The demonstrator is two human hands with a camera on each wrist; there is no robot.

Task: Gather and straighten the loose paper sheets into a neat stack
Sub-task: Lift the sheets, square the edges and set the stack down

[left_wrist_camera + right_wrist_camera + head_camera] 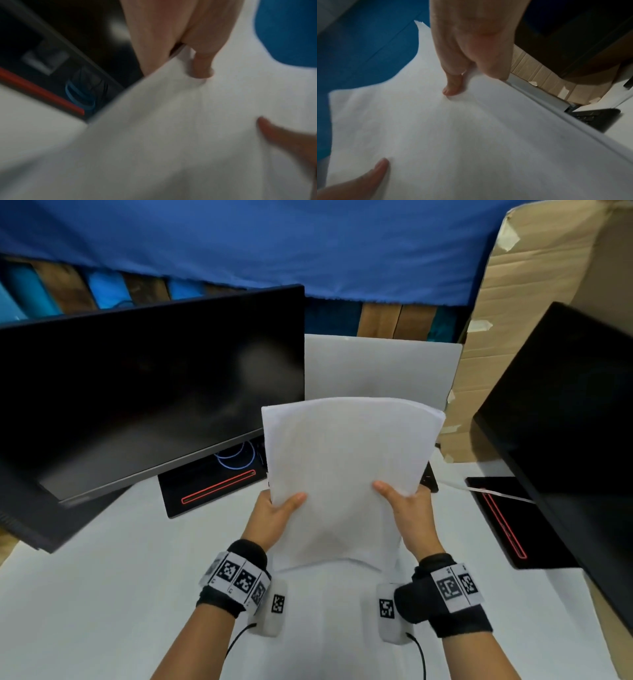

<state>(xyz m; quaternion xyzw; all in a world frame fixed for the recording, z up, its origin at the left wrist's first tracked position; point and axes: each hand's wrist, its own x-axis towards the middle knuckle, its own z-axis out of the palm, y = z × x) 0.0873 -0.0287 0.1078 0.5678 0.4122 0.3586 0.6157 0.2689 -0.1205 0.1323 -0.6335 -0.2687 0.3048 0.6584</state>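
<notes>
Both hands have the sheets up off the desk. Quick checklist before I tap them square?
1. Left hand grips the sheets: ok.
2. Right hand grips them: ok.
3. Top edges flush: not ok, layers fan at the top right corner.
4. Sheets straight: not ok, they bow backward.
5. Desk below bare for tapping: ok.
6. No sheet left behind: cannot tell; a white panel stands beyond.
</notes>
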